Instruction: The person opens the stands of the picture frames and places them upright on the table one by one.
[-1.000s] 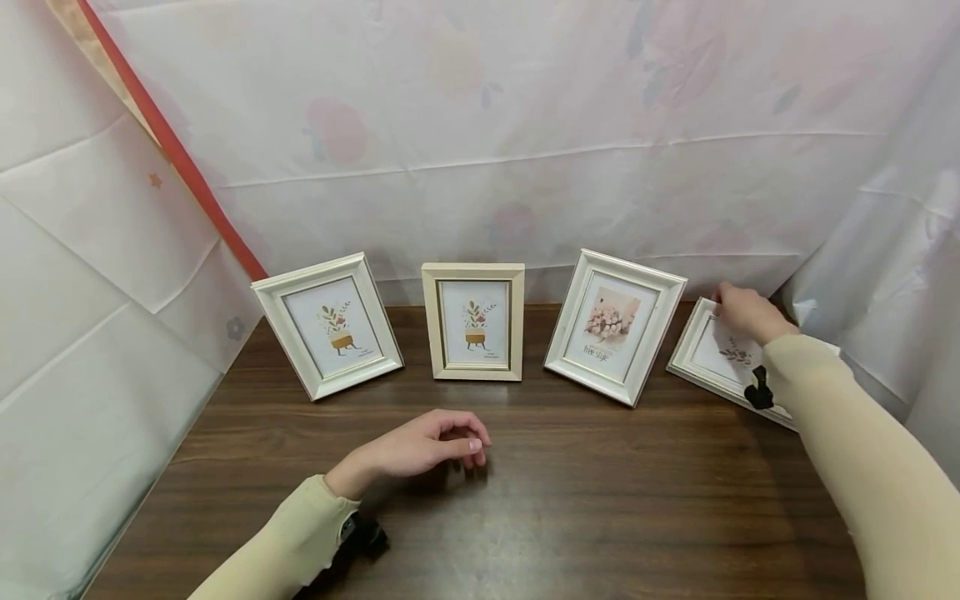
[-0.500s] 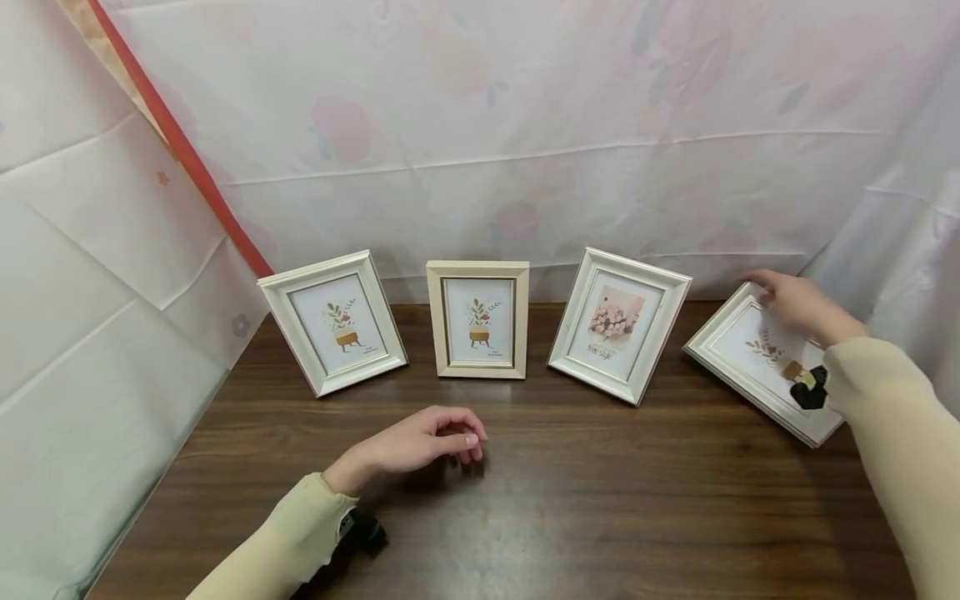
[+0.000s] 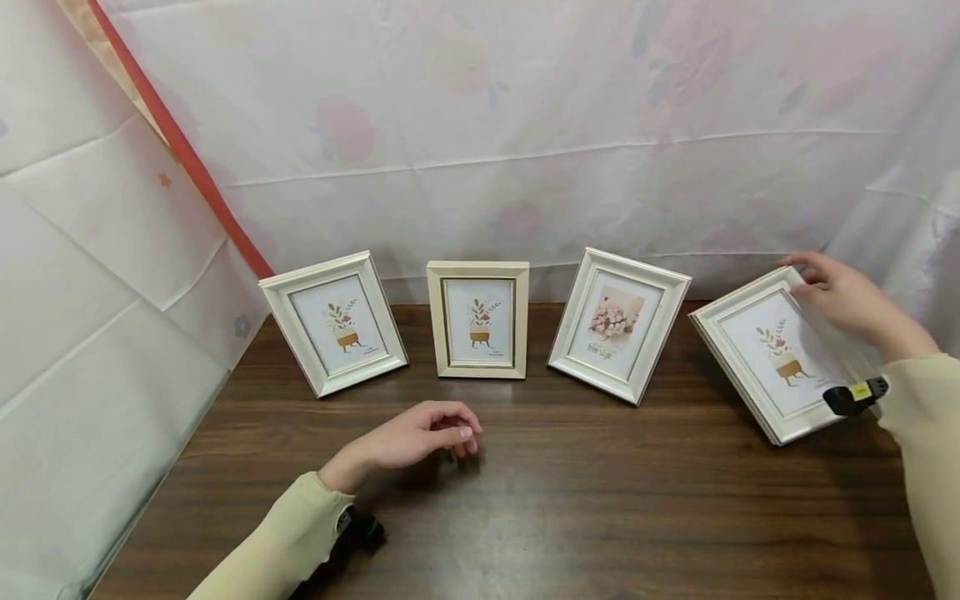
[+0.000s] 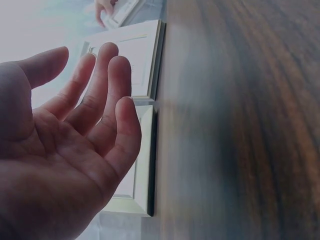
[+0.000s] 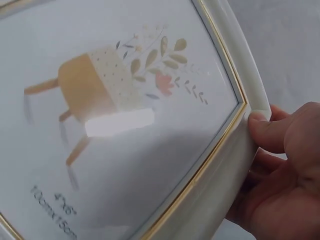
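Note:
At the right end of the table, my right hand (image 3: 855, 304) grips the top corner of a white picture frame (image 3: 780, 346) with a potted-plant print. In the right wrist view the thumb presses the front of the frame (image 5: 220, 165) and the fingers go behind it. The frame leans back, its lower corner near the tabletop. My left hand (image 3: 408, 437) hovers low over the table, relaxed and holding nothing. The left wrist view shows the left hand (image 4: 75, 130) palm up to the camera, fingers loosely bent.
Three more picture frames stand in a row at the back: a white one (image 3: 337, 325) at left, a cream one (image 3: 477, 367) in the middle, a white one with pink blossoms (image 3: 618, 325). A pale patterned curtain (image 3: 480, 125) hangs behind the dark wooden table (image 3: 600, 517).
My right hand has moved to the right and raised the picture frame from lying nearly flat to a more upright, turned position. The left hand has hardly moved.

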Tool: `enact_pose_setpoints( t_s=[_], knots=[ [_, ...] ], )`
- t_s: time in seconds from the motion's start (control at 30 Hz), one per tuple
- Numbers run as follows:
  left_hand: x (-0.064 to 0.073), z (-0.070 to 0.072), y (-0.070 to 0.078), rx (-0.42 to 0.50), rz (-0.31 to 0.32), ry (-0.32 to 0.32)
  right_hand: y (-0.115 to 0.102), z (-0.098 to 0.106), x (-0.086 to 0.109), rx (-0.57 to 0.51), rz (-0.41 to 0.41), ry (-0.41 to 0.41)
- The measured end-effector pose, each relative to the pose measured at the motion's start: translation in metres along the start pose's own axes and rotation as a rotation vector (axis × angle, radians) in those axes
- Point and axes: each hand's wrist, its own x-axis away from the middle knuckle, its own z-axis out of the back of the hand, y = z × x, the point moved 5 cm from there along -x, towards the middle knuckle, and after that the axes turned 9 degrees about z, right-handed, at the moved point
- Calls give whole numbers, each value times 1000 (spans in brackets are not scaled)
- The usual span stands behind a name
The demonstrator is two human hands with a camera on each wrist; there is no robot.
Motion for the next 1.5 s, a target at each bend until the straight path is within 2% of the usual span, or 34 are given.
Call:
enact_pose_setpoints(
  t_s=[0.13, 0.3, 0.47, 0.6, 0.8, 0.97, 1.1, 1.23, 1.33, 1.4, 1.5],
  knots=[
    [1, 3, -1, 16, -4, 9, 5, -4, 12, -68, -15, 74],
    [3, 9, -4, 41, 13, 23, 10, -8, 30, -146, -39, 204],
    [4, 15, -3, 33, 7, 66, 8, -8, 44, -194, -79, 270],
    [6, 19, -2, 28, 7, 96, 0, -5, 51, -246, -65, 301],
    [5, 26, -3, 52, -17, 141, -18, -1, 57, -354, 1, 339],
    [4, 33, -4, 102, -49, 198, -35, -3, 60, -357, 38, 327],
    [4, 41, -8, 120, -52, 259, -49, -7, 61, -404, 77, 308],
    [5, 48, -12, 139, -23, 302, -64, -12, 61, -600, 163, 306],
    [6, 53, -15, 150, 0, 325, -77, -17, 61, -814, 257, 295],
    [6, 55, -17, 155, 11, 337, -86, -20, 60, -900, 303, 282],
    [7, 56, -18, 161, 20, 351, -98, -25, 58, -972, 340, 260]
  ],
)
